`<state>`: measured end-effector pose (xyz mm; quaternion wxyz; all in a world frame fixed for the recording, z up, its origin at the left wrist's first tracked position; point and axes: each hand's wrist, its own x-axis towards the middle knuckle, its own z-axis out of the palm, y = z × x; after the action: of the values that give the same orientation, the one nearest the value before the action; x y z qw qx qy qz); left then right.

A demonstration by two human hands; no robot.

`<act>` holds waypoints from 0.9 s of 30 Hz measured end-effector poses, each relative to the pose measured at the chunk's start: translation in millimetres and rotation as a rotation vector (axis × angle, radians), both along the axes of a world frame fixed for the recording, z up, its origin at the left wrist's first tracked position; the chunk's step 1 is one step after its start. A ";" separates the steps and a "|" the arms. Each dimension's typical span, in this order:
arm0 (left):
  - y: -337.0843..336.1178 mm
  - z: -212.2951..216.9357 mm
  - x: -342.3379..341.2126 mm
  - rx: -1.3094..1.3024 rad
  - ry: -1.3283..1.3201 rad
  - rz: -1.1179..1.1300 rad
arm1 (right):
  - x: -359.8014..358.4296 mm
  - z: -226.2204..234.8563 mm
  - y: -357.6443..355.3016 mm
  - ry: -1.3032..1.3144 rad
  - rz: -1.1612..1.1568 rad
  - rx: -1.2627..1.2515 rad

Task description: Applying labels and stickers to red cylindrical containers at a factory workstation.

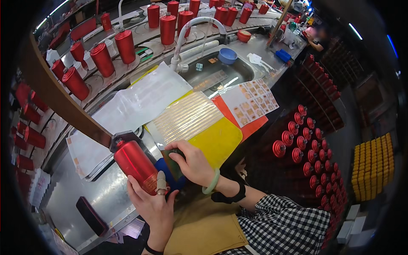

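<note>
The left hand (154, 203) has its grip closed round the lower end of a red bottle (135, 161), thumb laid across a gold label band near the base; the thumb wears a pale finger cot. The bottle lies tilted, its long axis running from the hand up and to the left, the dark cap end farthest from the body. The right hand (192, 163) sits just right of the bottle, fingers curled and closed on a small dark pad (171, 160) that it presses toward the bottle's lower side; a blue thing shows beneath it, too hidden to name. So the bottle lies left of the right hand, touching or nearly so, and the right hand is the nearer one to the label band. A pale green bangle (212, 182) and a black wrist strap ring that wrist.

Just beyond the hands on the steel table (97, 195) lies a yellow mat (219, 140), with a ribbed gold-striped sheet (187, 117) on it and a clear plastic sheet (140, 100) to the left. Farther off are a sticker sheet (250, 101), a sink (238, 70) with a blue bowl (228, 55) and a white tap (187, 36). More red bottles stand along the curved conveyor (140, 55) behind, and others fill racks (310, 148) on the right, well apart. Nothing stands between hand and bottle.
</note>
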<state>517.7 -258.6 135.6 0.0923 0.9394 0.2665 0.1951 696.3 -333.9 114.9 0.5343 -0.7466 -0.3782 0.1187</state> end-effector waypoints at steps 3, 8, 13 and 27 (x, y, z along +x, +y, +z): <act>-3.0 -2.6 1.0 -0.047 -0.049 0.019 | -2.2 20.1 6.3 -0.027 -0.090 -0.033; 12.6 -19.6 -4.8 -0.321 -0.347 0.055 | -29.8 9.0 7.9 0.036 0.185 0.135; 19.4 -30.6 -1.1 -0.352 -0.408 0.029 | -28.3 -7.8 7.1 -0.030 -0.161 -0.032; 31.2 -53.1 -14.4 -0.490 -0.419 0.027 | -30.8 0.3 6.3 0.027 0.041 0.127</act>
<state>503.2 -227.4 82.5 0.3661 0.8249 0.2934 0.3153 665.5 -327.5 115.2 0.5830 -0.7018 -0.3929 0.1153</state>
